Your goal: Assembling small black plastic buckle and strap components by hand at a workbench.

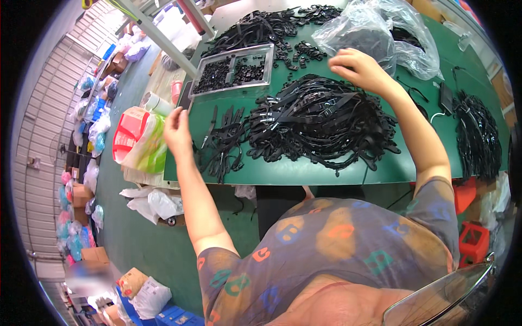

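Note:
My left hand (178,130) is raised over the left edge of the green table, with its fingers loosely bent and nothing visible in them. Beside it lies a small bunch of black straps (224,141). My right hand (360,70) hovers over the far side of a large heap of black straps with buckles (326,119), next to a clear plastic bag (359,35). Its fingers are slightly curled and apart, and I see nothing in them. Behind the heap, a clear divided tray (267,65) holds small black plastic parts.
More black straps (250,30) are piled at the far side of the table (255,175). A tied-looking bundle of black straps (478,138) lies at the right edge. Left of the table stand a red and green plastic bag (136,142) and a white cup (156,103). A red stool (473,243) is at lower right.

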A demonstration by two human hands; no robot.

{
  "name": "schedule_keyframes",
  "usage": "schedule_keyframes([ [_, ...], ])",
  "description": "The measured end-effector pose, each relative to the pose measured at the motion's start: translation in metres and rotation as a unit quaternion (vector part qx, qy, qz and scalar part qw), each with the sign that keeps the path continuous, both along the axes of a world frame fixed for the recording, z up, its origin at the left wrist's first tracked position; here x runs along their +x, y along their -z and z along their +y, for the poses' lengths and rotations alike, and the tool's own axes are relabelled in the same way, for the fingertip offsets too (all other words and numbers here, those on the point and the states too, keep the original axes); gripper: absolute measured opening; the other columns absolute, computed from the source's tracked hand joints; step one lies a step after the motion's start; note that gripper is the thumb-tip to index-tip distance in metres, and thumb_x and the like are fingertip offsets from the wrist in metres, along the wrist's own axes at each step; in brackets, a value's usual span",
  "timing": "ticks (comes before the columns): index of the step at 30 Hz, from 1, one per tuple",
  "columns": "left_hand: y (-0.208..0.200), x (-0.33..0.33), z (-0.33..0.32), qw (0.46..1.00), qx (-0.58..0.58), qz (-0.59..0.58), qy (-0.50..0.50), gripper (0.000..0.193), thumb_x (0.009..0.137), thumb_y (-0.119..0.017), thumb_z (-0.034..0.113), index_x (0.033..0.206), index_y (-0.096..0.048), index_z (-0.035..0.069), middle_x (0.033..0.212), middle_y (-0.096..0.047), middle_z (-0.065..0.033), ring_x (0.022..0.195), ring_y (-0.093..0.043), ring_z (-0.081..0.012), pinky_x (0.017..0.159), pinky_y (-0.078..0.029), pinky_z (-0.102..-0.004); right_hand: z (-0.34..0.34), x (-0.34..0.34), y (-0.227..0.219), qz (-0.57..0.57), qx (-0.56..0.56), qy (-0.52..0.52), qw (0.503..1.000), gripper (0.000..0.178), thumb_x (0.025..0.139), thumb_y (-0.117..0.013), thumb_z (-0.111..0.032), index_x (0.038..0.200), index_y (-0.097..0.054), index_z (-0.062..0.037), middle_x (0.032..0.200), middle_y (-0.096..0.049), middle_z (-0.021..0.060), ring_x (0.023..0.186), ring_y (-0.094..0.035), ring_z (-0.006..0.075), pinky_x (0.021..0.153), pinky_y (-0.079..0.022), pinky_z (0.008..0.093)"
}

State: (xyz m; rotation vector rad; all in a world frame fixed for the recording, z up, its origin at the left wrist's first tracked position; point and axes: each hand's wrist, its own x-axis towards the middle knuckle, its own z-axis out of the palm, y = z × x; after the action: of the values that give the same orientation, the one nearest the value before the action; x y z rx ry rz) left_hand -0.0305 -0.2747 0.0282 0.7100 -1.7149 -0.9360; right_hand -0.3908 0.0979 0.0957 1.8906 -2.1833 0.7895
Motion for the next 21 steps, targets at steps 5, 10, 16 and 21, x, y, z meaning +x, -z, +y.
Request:
schedule_keyframes([
  [5, -0.055, 0.018, 0.027, 0.971, -0.032, 0.236, -0.019, 0.016, 0.094, -0.068, -0.002, 0.109, -0.065, -0.001, 0.106, -0.068, -0.0075, 0.098, -0.064, -0.0136, 0.090, -0.051, -0.0275, -0.109, -0.063, 0.038, -0.013, 0.074, -0.020, 0.997, 0.030, 0.093, -0.062, -0.033, 0.106, -0.075, -0.0094, 0.105, -0.072, 0.0127, 0.099, -0.068, 0.0326, 0.087, -0.054, 0.0413],
  [10, -0.083, 0.039, 0.065, 0.962, -0.053, 0.269, 0.010, 0.011, 0.095, -0.065, -0.001, 0.106, -0.062, 0.000, 0.105, -0.068, -0.0092, 0.097, -0.064, -0.0154, 0.091, -0.051, -0.0305, -0.197, -0.060, 0.074, 0.016, 0.240, 0.079, 0.967, 0.037, 0.087, -0.069, -0.044, 0.098, -0.077, -0.0095, 0.096, -0.075, 0.0130, 0.095, -0.071, 0.0342, 0.085, -0.055, 0.0456],
  [16, -0.103, 0.079, 0.096, 0.954, 0.011, 0.286, 0.093, 0.012, 0.099, -0.059, -0.001, 0.110, -0.063, 0.001, 0.106, -0.068, -0.0113, 0.097, -0.065, -0.0196, 0.093, -0.051, -0.0341, -0.223, -0.091, 0.129, 0.167, 0.264, 0.036, 0.949, 0.029, 0.090, -0.066, -0.031, 0.095, -0.075, -0.0040, 0.098, -0.073, 0.0178, 0.097, -0.070, 0.0354, 0.088, -0.055, 0.0469],
  [21, -0.066, 0.090, 0.119, 0.939, 0.153, 0.228, 0.207, 0.017, 0.100, -0.059, 0.005, 0.117, -0.062, 0.005, 0.105, -0.067, -0.0130, 0.087, -0.064, -0.0223, 0.083, -0.053, -0.0357, -0.179, -0.082, 0.077, 0.049, 0.083, -0.054, 0.994, 0.034, 0.097, -0.060, -0.025, 0.122, -0.065, -0.0019, 0.117, -0.067, 0.0197, 0.112, -0.062, 0.0380, 0.097, -0.050, 0.0433],
])
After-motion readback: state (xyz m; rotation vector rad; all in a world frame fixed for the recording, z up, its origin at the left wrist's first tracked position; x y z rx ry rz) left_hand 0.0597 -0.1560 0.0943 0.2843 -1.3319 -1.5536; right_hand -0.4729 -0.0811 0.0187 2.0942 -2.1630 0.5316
